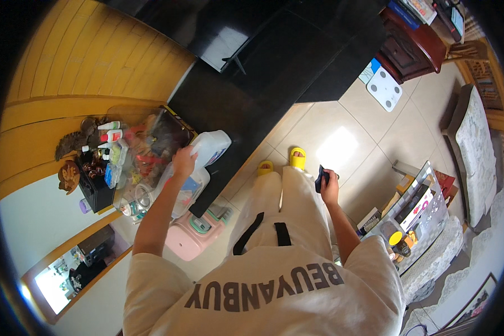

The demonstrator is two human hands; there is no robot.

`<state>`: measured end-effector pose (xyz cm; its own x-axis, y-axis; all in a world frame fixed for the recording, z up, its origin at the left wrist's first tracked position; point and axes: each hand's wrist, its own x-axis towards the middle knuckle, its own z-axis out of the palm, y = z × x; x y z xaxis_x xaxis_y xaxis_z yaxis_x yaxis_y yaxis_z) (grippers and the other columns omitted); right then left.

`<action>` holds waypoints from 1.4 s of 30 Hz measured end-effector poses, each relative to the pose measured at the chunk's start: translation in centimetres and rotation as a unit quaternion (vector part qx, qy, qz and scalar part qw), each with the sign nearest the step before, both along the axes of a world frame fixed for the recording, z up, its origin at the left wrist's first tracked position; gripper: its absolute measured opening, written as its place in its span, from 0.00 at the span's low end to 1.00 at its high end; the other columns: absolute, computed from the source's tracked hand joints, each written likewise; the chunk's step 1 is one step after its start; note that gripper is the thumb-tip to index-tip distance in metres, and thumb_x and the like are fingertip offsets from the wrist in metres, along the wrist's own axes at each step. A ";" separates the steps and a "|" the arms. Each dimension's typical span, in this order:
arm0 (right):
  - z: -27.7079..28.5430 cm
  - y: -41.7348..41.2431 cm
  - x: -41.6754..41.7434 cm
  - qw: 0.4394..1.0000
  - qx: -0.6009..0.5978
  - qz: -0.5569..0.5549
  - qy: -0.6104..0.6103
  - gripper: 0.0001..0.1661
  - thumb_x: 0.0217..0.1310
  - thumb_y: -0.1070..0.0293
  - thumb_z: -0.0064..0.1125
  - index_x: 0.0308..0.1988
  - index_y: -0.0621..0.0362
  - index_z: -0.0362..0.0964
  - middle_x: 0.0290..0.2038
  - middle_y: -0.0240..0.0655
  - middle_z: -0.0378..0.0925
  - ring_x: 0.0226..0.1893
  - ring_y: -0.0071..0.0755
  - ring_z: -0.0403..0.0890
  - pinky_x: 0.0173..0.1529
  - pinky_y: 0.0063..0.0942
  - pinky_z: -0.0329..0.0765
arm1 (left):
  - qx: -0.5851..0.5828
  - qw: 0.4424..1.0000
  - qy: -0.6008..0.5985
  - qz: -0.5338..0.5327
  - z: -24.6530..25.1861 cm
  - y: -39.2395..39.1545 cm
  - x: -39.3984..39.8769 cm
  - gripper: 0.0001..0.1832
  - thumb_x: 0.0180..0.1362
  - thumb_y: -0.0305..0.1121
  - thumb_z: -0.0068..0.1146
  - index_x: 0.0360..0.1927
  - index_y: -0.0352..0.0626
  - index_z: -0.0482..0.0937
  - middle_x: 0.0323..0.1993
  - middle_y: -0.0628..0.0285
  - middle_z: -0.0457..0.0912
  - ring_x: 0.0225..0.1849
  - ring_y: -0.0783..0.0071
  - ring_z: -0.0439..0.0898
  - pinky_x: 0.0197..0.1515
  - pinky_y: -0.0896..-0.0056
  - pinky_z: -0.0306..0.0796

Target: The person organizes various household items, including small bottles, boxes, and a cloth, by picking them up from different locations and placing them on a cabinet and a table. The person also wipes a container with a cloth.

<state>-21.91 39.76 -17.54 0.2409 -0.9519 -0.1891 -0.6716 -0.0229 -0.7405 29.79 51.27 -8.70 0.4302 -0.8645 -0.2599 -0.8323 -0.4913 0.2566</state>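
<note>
My left hand (185, 161) reaches out at the left and grips the near end of a translucent white plastic jug (213, 145), which lies tilted by the edge of a black counter (269, 80). Just below it is a second clear plastic container (193, 191) with something blue showing through. Past my left hand stands a clear-sided box (151, 147) with red and brown things in it, partly behind my forearm. My right hand (329, 189) hangs low over the floor beside my leg. Its fingers hold a small dark object (321, 179), perhaps a folded cloth.
Glue bottles (112, 135) and small boxes crowd the left shelf. A pink plastic box (195, 235) sits on the floor below the counter. To the right is a glass-topped table (428, 218) with items on it. A white scale (385, 89) lies near a dark red cabinet (411, 46).
</note>
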 end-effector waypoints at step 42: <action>5.7 15.5 -0.7 0.913 0.051 -0.341 -0.220 0.14 0.62 0.69 0.54 0.48 0.57 0.68 0.38 0.43 0.76 0.41 0.36 0.77 0.48 0.32 0.73 | 0.062 0.866 -0.100 -0.485 14.7 -1.4 -18.0 0.25 0.54 0.35 0.56 0.55 0.40 0.71 0.48 0.52 0.75 0.49 0.57 0.74 0.56 0.52 0.63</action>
